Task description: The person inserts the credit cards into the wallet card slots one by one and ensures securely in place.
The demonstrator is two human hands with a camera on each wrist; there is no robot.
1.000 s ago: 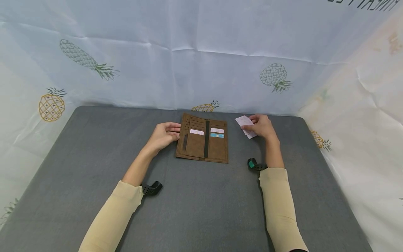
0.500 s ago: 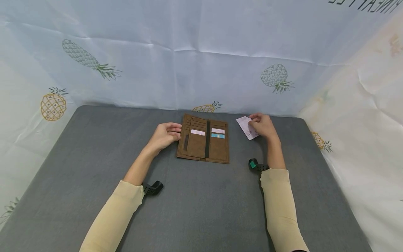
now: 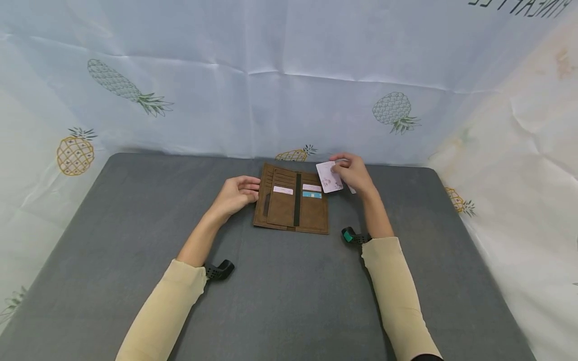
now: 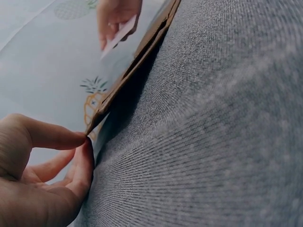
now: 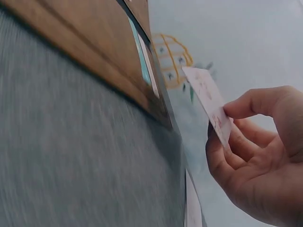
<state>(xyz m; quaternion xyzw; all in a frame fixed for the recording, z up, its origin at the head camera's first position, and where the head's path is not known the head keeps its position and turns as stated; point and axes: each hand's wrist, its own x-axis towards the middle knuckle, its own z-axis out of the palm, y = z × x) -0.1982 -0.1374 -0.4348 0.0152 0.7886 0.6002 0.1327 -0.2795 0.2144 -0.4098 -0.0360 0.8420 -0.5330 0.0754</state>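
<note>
Card [image 3: 328, 177] upright in right hand [image 3: 353, 174], long axis pointing away

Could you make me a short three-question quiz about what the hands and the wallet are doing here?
1. True or false: the right hand pinches a pale card at the far right corner of the open brown wallet.
2. What does the left hand touch? A) the wallet's left edge B) a blue card C) the backdrop
3. Fill in: on the wallet's right half, a white card sits above a ____ card.

Key: 1 true. 2 A, its fingertips meet the wallet's edge on the grey table. 3 blue.
</note>
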